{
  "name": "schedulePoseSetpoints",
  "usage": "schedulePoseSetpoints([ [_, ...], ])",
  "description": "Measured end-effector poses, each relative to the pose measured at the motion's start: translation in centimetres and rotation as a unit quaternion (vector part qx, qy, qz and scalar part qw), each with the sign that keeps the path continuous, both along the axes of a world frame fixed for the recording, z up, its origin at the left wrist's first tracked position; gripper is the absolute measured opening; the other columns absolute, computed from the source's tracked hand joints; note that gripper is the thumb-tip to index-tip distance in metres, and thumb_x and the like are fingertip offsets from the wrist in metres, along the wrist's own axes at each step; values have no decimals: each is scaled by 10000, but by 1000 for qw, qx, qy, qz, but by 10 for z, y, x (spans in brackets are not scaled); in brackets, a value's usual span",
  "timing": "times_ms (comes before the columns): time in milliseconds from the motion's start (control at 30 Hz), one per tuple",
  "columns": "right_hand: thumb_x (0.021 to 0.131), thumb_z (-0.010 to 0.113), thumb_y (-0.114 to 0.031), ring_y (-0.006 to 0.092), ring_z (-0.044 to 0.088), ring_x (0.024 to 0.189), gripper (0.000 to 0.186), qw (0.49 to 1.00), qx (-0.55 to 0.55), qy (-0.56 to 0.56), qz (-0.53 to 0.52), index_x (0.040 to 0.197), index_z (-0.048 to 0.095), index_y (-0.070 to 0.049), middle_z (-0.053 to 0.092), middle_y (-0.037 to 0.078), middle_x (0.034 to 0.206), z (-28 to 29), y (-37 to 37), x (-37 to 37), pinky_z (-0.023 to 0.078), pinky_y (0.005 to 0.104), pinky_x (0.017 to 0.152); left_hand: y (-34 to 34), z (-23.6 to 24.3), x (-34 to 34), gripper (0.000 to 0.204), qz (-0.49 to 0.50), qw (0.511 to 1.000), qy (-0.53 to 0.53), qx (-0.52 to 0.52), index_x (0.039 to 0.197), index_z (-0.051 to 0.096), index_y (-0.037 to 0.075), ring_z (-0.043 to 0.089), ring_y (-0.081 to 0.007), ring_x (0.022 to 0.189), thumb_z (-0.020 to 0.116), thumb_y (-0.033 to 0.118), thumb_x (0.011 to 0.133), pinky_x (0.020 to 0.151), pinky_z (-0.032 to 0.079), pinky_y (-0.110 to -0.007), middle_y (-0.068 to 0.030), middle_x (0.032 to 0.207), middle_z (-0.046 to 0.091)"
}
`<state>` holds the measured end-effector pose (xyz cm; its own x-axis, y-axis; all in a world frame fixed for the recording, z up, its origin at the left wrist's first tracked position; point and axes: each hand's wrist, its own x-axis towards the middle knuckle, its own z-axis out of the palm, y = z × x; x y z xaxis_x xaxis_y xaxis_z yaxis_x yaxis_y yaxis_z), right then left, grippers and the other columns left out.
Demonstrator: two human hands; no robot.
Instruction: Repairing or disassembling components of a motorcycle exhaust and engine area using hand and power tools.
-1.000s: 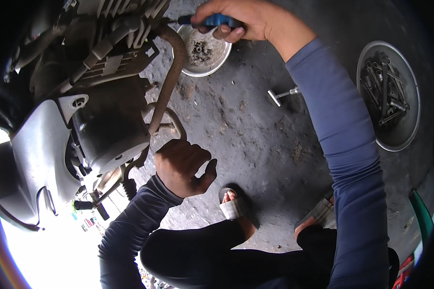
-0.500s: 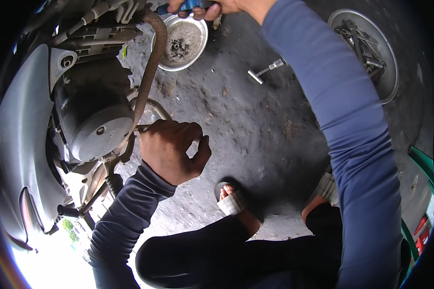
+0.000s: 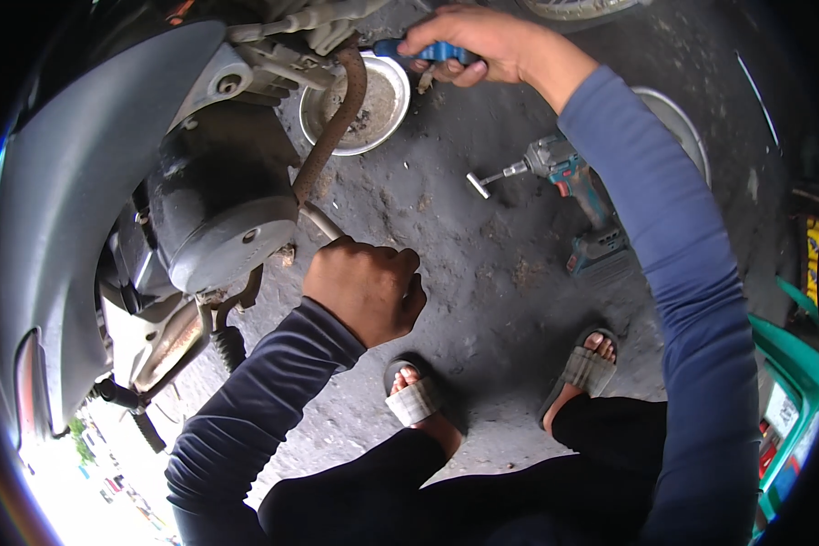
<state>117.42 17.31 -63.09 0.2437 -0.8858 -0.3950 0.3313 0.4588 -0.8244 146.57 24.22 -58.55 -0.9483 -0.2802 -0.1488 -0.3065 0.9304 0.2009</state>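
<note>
My right hand (image 3: 473, 44) is wrapped round a blue-handled tool (image 3: 446, 53), which looks like a screwdriver. Its front end points left at the upper end of a rusty, bent exhaust pipe (image 3: 344, 100) on the motorbike; the tip is hard to make out. Lower down, my left hand (image 3: 362, 287) is closed in a fist beside the muffler (image 3: 232, 196). A metal bar (image 3: 321, 221) runs from the pipe up to the knuckles, where the hand hides its end. Whether the fist grips that bar cannot be seen.
Beyond the pipe stands a round metal bowl (image 3: 397, 107) with small dark parts. A cordless drill (image 3: 581, 182) with a T-shaped socket bit lies on the dark floor, near a larger metal basin (image 3: 687, 127) partly behind my right arm. Grey bodywork (image 3: 82, 191) fills the left; green plastic (image 3: 796, 364) edges the right.
The view has shifted, so the bike and bowl sit further right and lower. The drill's body has come out from behind my right sleeve. My right hand still holds the blue-handled tool.
</note>
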Motion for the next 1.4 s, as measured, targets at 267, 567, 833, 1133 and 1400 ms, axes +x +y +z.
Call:
schedulePoseSetpoints([
  [267,858,647,-179,38,409,483,217,993,38,104,-40,872,531,4,513,51,772,9,14,-17,245,154,308,76,-64,-39,123,-35,999,-23,28,819,647,64,664,-284,639,564,155,816,615,538,-382,-108,688,658],
  [567,881,668,-174,34,451,592,361,777,-78,543,-308,1203,582,-35,557,-40,786,-15,269,-108,362,207,487,-13,-193,-99,194,517,816,222,132,897,652,29,683,-325,746,640,186,784,689,539,-405,-165,765,684],
  [833,855,634,-164,261,604,913,387,446,202,805,-334,1192,575,18,623,156,919,-111,558,-216,458,374,840,34,-191,-135,572,452,873,33,183,1260,433,77,651,-406,906,653,177,742,802,526,-464,-241,960,662],
  [1133,792,737,-195,418,544,1127,640,727,-98,670,-113,1266,439,113,500,296,1265,-88,241,-16,460,435,964,23,-190,-108,475,556,482,337,587,1238,398,-46,682,-254,870,655,-26,839,740,600,-331,-166,992,626],
  [1400,768,773,-242,428,611,990,586,681,17,732,-15,1127,480,116,566,304,1069,-97,225,-3,527,439,824,28,-223,-119,248,598,593,363,398,983,608,-33,679,-184,779,704,-38,755,670,553,-280,-91,824,683],
])
